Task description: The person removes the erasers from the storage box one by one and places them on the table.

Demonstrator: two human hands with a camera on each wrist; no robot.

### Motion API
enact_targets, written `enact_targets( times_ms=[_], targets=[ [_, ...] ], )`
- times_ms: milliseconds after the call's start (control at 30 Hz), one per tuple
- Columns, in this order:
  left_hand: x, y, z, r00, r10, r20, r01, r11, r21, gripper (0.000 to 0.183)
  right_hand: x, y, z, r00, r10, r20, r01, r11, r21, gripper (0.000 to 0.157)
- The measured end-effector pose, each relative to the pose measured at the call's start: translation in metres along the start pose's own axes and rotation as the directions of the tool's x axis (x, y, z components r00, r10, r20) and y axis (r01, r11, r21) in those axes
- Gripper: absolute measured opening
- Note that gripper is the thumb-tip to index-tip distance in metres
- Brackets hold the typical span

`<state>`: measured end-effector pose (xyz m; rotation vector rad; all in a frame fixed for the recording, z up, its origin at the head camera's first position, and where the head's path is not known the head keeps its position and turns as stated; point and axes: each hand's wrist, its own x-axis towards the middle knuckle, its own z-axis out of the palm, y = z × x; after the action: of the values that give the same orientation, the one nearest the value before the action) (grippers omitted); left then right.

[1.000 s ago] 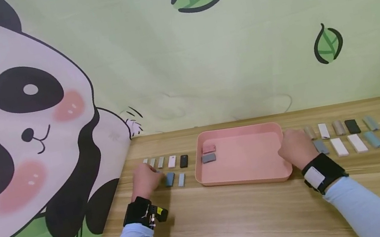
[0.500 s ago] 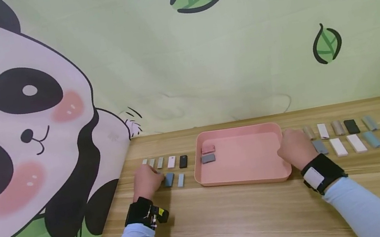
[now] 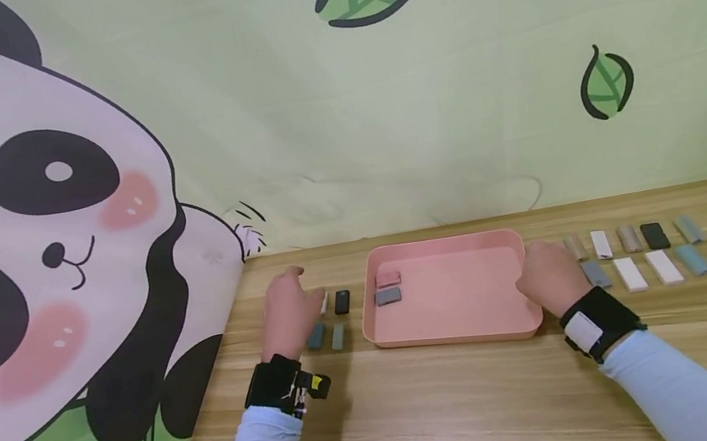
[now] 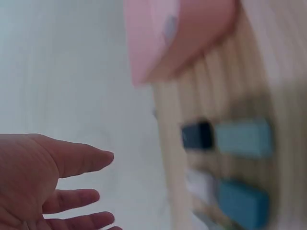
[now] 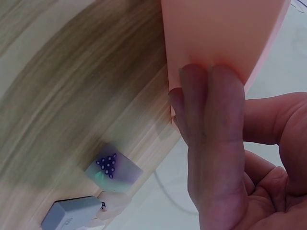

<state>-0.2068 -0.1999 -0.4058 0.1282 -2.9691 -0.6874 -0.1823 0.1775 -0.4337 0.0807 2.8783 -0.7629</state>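
My left hand [image 3: 288, 314] hovers over the group of small eraser-like blocks on the left, hiding several of them in the head view. Its thumb [image 4: 84, 159] and fingers are spread, and nothing lies between them in the left wrist view. Nearest to it are a blue block [image 4: 243, 203], a light blue block [image 4: 244, 137] and a black block [image 3: 342, 302]. My right hand [image 3: 552, 274] holds the right rim of the pink tray [image 3: 457, 337]. Its fingertips press the outer wall; the thumb's contact is hidden. Inside the tray's left end lie a pink block [image 3: 387, 279] and a grey-blue block [image 3: 388, 296].
Right of the tray, two rows of small blocks lie on the wooden table [image 3: 470, 412], among them a white block [image 3: 665, 267] and a black block [image 3: 654, 236]. One block [image 5: 113, 167] bears a grape pattern. A cloth printed with a panda hangs behind the table.
My left hand has come away from the blocks at the far left, shifting up and right, with its fingers now spread. The right hand stays at the tray's rim.
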Motion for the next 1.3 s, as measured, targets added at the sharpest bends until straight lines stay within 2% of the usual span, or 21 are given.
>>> enact_targets(
  times_ms=[133, 233, 333, 467, 533, 700, 833, 967, 1067, 1200, 1233, 1300],
  targets=[
    [0.002, 0.03, 0.007, 0.996, 0.093, 0.0, -0.093, 0.995, -0.033, 0.054, 0.0, 0.0, 0.0, 1.0, -0.01, -0.007, 0.01, 1.0, -0.01, 0.013],
    [0.002, 0.054, 0.017, 0.99, 0.143, 0.019, -0.142, 0.99, -0.024, 0.052, 0.0, 0.001, 0.0, 0.999, -0.026, -0.023, 0.026, 0.999, -0.029, 0.014],
    [0.003, 0.074, 0.028, 0.98, 0.186, 0.073, -0.185, 0.982, -0.027, 0.053, 0.0, 0.001, 0.0, 0.999, -0.039, -0.037, 0.037, 0.998, -0.043, 0.014],
    [0.006, 0.091, 0.045, 0.954, 0.244, 0.173, -0.244, 0.969, -0.025, 0.053, 0.0, 0.0, 0.0, 0.999, -0.033, -0.035, 0.032, 0.999, -0.037, 0.014],
    [0.009, 0.096, 0.053, 0.939, 0.27, 0.215, -0.275, 0.961, -0.009, 0.051, 0.0, -0.001, 0.0, 0.999, -0.026, -0.032, 0.025, 0.999, -0.03, 0.014],
    [0.014, 0.102, 0.068, 0.918, 0.282, 0.277, -0.306, 0.951, 0.048, 0.042, 0.0, 0.0, 0.0, 1.0, -0.005, -0.025, 0.004, 1.0, -0.022, 0.014],
    [0.02, 0.1, 0.079, 0.91, 0.299, 0.287, -0.337, 0.936, 0.096, 0.03, 0.0, 0.0, 0.0, 1.0, 0.011, -0.01, -0.011, 0.999, -0.032, 0.014],
    [0.025, 0.095, 0.089, 0.905, 0.334, 0.263, -0.375, 0.918, 0.126, 0.018, 0.0, 0.0, 0.0, 1.0, 0.03, 0.002, -0.03, 0.999, -0.023, 0.013],
    [0.025, 0.089, 0.095, 0.887, 0.387, 0.252, -0.44, 0.872, 0.213, 0.016, 0.0, 0.001, 0.001, 1.0, 0.026, 0.0, -0.026, 1.0, -0.017, 0.012],
    [0.023, 0.084, 0.102, 0.856, 0.439, 0.273, -0.515, 0.769, 0.379, 0.014, 0.001, 0.001, 0.002, 1.0, 0.008, -0.009, -0.009, 1.0, -0.019, 0.011],
    [0.022, 0.084, 0.102, 0.852, 0.443, 0.278, -0.522, 0.751, 0.404, 0.014, 0.002, 0.001, 0.002, 1.0, 0.006, -0.012, -0.006, 1.0, -0.02, 0.011],
    [0.021, 0.086, 0.102, 0.854, 0.437, 0.282, -0.519, 0.746, 0.416, 0.013, 0.002, 0.001, 0.002, 1.0, 0.008, -0.012, -0.008, 1.0, -0.02, 0.012]
  ],
)
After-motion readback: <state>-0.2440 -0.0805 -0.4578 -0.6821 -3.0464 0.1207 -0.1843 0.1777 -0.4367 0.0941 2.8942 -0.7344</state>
